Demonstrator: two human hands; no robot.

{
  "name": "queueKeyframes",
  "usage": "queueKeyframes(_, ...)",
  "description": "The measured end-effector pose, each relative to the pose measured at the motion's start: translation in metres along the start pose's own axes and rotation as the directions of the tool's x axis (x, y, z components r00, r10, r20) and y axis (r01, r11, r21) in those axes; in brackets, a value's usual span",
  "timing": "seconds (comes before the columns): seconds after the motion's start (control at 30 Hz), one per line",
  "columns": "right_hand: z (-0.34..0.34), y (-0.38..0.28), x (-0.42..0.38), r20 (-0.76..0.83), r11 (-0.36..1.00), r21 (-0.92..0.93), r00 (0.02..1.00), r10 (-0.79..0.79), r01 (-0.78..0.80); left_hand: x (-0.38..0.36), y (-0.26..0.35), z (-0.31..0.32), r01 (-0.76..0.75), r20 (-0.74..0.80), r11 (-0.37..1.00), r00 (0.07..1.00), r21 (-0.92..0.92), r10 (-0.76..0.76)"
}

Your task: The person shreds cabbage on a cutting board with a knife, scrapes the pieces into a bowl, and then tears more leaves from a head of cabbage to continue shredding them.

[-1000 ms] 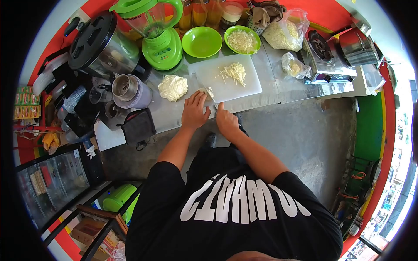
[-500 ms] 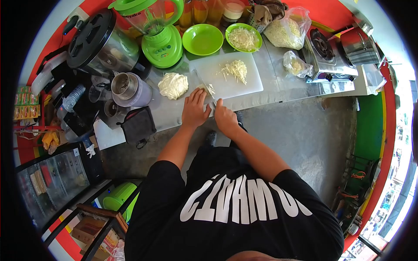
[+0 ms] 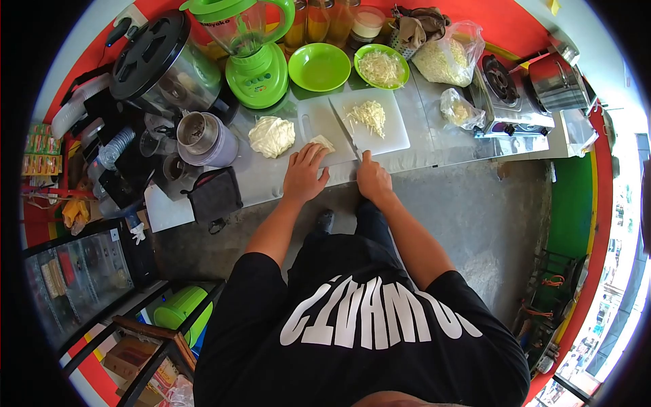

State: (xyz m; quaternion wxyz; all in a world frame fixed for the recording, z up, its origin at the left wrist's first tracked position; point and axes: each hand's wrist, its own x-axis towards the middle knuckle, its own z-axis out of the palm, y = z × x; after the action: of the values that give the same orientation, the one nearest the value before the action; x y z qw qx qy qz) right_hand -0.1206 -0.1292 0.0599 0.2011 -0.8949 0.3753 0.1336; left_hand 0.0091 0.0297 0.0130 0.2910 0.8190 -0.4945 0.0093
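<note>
White cutting board [image 3: 322, 112]: lay flat on the metal table [image 3: 420, 129], its near edge toward the person, bearing the pale piece, the shreds and the knife blade.
Left hand [image 3: 304, 173]: reached the board's near edge, fingers side by side with their tips at the pale piece [image 3: 323, 143], thumb apart; the grip was loose, not closed around anything.
Right hand [image 3: 374, 180]: closed its grip around the handle of the knife [image 3: 344, 129], just off the near edge.
Knife: slanted across the board, its tip away from the person, between the pale piece and the shreds.
Pale shreds [image 3: 368, 117]: sat in a loose heap on the board, right of the blade.
Whitish lump [image 3: 271, 136]: rested on the table just left of the board.
Green bowls: one empty bowl [image 3: 319, 66] and one shred-filled bowl [image 3: 380, 66] stood beyond the board, side by side.
Green blender [image 3: 256, 78]: stood left of the empty bowl.
Plastic bags: a large bag [image 3: 444, 61] and a small bag [image 3: 462, 108], both with pale contents, lay right of the board, near the stove [image 3: 513, 127].
</note>
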Motion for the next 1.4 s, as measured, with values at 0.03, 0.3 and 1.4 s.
queueKeyframes(0.03, -0.001, -0.001, 0.002, -0.016, 1.0, 0.024, 1.0, 0.013, -0.013, 0.0, 0.0, 0.0, -0.006, 0.001, 1.0, 1.0, 0.004, 0.006)
queueKeyframes(0.3, 0.003, -0.007, -0.026, -0.001, 0.982, 0.156, 0.994, -0.112, 0.111, 0.001, 0.002, -0.005, 0.028, -0.006, 1.0, 1.0, -0.01, -0.028)
queueKeyframes(1.4, 0.005, -0.01, -0.036, -0.126, 0.987, 0.131, 0.989, -0.076, 0.093, 0.0, 0.0, -0.003, -0.09, 0.04, 0.996, 0.995, -0.009, 0.091)
